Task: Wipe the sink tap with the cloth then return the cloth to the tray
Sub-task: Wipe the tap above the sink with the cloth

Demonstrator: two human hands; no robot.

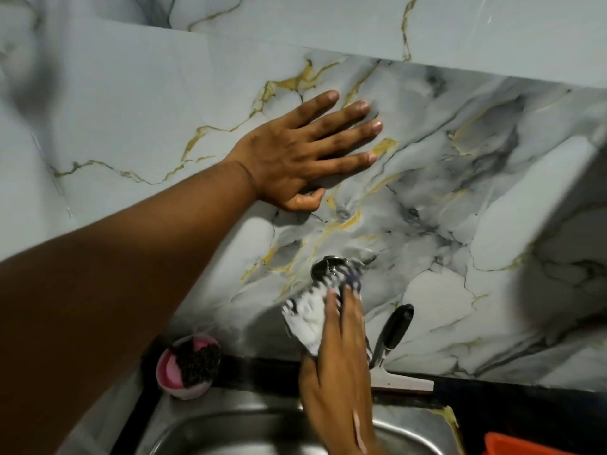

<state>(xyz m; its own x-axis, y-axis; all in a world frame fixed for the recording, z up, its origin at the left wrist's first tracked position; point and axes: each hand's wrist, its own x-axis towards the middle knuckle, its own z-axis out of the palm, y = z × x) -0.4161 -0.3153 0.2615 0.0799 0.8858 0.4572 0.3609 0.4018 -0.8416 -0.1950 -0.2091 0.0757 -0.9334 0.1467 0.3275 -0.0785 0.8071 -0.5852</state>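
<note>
My left hand (302, 149) lies flat and open against the marble-patterned wall, fingers spread, holding nothing. Lower down, my right hand (338, 366) grips a white cloth with dark markings (308, 316) and presses it around the wall-mounted tap. Only the tap's round chrome base (323, 267) shows where it meets the wall; the cloth and my fingers hide the rest. The cloth and hand look motion-blurred. An orange corner (519, 443) at the bottom right may be the tray; I cannot tell for sure.
A steel sink (230, 431) fills the bottom centre. A pink bowl with a dark scrubber (189, 366) sits on its left rim. A black-handled squeegee (394, 343) leans on the wall right of the tap. A dark ledge (492, 392) runs along the wall.
</note>
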